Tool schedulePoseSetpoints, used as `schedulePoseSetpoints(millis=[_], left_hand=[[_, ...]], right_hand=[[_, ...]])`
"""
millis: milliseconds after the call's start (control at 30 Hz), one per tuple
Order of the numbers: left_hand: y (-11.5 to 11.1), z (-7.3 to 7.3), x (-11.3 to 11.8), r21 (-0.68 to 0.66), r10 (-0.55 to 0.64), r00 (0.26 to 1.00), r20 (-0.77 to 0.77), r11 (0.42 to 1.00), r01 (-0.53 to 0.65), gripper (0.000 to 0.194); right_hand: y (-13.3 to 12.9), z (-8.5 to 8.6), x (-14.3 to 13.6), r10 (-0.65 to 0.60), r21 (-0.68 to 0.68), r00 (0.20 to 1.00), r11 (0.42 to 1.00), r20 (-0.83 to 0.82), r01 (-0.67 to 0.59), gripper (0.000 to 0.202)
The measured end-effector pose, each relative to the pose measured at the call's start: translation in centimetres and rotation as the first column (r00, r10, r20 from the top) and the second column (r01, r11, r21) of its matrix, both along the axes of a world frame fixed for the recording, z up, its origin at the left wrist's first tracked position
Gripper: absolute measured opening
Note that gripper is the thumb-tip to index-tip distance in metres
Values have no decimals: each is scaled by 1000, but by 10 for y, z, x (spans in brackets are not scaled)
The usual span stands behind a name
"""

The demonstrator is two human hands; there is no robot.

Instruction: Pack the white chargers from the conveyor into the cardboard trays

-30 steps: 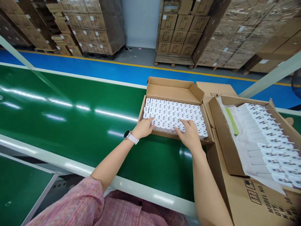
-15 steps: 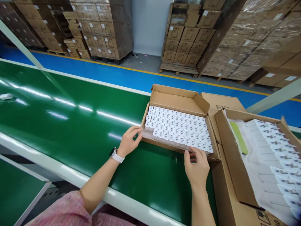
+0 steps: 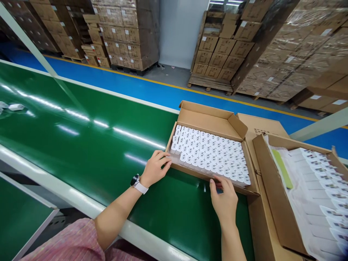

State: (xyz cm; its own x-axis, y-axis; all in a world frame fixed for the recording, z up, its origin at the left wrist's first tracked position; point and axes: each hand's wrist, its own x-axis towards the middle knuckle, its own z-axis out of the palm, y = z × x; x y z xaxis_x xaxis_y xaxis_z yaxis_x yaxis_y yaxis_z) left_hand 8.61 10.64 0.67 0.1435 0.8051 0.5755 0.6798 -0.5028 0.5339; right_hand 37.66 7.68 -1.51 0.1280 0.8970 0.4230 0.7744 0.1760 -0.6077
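An open cardboard box (image 3: 187, 170) sits on the green conveyor belt, filled with rows of small white rounded-square pieces (image 3: 212, 148) that have dark print on top. A gap shows in the row at its front left corner. My left hand (image 3: 156, 168), with a watch on the wrist, has its thumb and fingertips closed on that corner. Farther right, my right hand (image 3: 224, 195) pinches the front wall, thumb outside and fingertips at the rim. Its fingertips lie close to the front row of pieces. The lid (image 3: 206, 112) stands open at the back.
To the right, a second open carton (image 3: 274, 203) holds more white pieces and a yellow-green item (image 3: 282, 168), on top of larger cartons. A few white pieces (image 3: 16, 107) lie on the belt (image 3: 89, 152) at far left. Stacked cartons on pallets stand beyond the blue floor.
My right hand has slid a little left along the box's front wall. The left hand stays at the corner. The view has shifted slightly, and more white pieces show at the far left.
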Motion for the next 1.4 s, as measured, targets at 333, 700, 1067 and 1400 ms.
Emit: schedulePoseSetpoints(millis=[333, 700, 1067, 1400], left_hand=[[-1, -3, 1, 0, -2, 1000, 3, 1000, 2, 15], [-1, 0, 1, -5, -1, 1000, 9, 1000, 1, 15], [-1, -2, 1, -11, -6, 1000, 12, 1000, 6, 15], [-2, -2, 1, -9, -4, 1000, 11, 1000, 4, 15]], right_hand=[[0, -2, 0, 0, 5, 1000, 1000, -14, 0, 43], [0, -5, 2, 8, 11, 1000, 1000, -13, -8, 43], [-1, -3, 0, 0, -5, 1000, 1000, -18, 0, 46], [-2, -2, -1, 3, -5, 1000, 1000, -21, -3, 49]])
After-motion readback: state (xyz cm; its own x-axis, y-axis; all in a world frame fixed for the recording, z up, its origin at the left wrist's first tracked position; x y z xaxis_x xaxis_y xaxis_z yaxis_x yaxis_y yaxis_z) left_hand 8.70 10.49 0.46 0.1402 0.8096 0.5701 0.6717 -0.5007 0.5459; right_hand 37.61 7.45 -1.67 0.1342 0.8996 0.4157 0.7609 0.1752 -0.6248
